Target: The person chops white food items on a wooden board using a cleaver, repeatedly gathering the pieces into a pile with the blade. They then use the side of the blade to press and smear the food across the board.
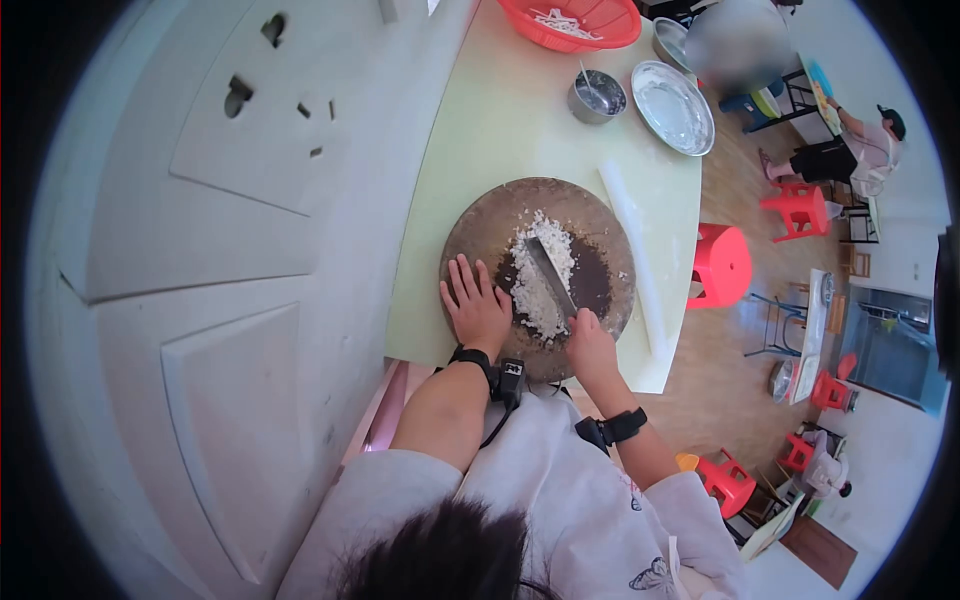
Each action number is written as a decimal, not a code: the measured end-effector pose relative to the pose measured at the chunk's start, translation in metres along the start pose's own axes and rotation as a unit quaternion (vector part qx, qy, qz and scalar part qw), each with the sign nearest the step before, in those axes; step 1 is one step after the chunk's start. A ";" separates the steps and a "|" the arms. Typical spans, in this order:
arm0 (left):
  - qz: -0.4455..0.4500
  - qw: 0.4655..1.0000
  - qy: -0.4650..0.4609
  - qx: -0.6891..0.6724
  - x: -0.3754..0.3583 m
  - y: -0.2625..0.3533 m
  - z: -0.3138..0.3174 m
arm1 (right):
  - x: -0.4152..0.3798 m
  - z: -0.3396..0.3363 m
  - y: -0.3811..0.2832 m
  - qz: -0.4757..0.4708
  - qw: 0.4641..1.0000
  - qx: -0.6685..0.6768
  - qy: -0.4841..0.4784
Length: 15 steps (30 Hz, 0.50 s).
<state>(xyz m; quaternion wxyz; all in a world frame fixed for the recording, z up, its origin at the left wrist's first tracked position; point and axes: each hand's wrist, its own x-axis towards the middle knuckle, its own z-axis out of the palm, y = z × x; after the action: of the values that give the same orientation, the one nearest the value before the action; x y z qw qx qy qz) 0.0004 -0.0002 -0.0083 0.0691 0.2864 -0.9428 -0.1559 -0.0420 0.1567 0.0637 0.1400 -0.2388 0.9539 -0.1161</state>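
Pale green tabletop (530,110) runs beside a white wall (250,240), seen from above, and carries a round brown chopping board (480,220) near its lower end. A heap of finely chopped white food (535,290) lies across the middle of the board, with crumbs scattered around it and a dark, damp-looking patch to its right. The person's left hand (482,318) lies palm down on the left part of the board, its fingers (467,276) open and spread beside the heap. The right hand (590,350) has its fingers (584,322) closed around the handle of a knife (550,270), whose broad metal blade slants up and left over the food; whether the edge touches the board cannot be told. Black bands with small devices circle both wrists. A long, whitish strip (637,260) lies just right of the board. Farther up stand a small metal bowl (598,113) with a spoon (588,82) in it, a wide metal dish (672,108) with white residue, and a red basket (620,25) holding white strips. Beyond the tabletop's right side is a red stool (722,265); in the background, another person (870,150) is at a separate table.
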 end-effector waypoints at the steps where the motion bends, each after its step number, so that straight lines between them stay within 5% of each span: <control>1: -0.003 1.000 -0.007 0.001 0.001 0.001 0.000 | -0.002 -0.001 -0.002 -0.005 1.000 -0.006 -0.002; 6: -0.002 1.000 -0.001 0.020 0.001 0.000 0.001 | 0.000 -0.004 0.000 0.008 0.999 -0.022 -0.038; 8: -0.001 1.000 -0.003 0.020 -0.001 0.001 -0.001 | 0.001 -0.003 -0.003 0.003 0.999 0.003 0.044; 11: 0.004 1.000 0.000 0.004 -0.001 0.001 -0.001 | 0.007 0.003 0.006 0.030 0.999 -0.007 -0.012; 15: 0.001 1.000 -0.003 0.005 -0.001 0.000 0.000 | 0.005 0.000 0.001 0.030 0.999 0.003 0.033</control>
<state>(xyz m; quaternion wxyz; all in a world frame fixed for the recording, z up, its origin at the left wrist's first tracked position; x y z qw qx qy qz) 0.0010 0.0004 -0.0085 0.0648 0.2857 -0.9439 -0.1523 -0.0462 0.1554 0.0619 0.1124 -0.2061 0.9643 -0.1222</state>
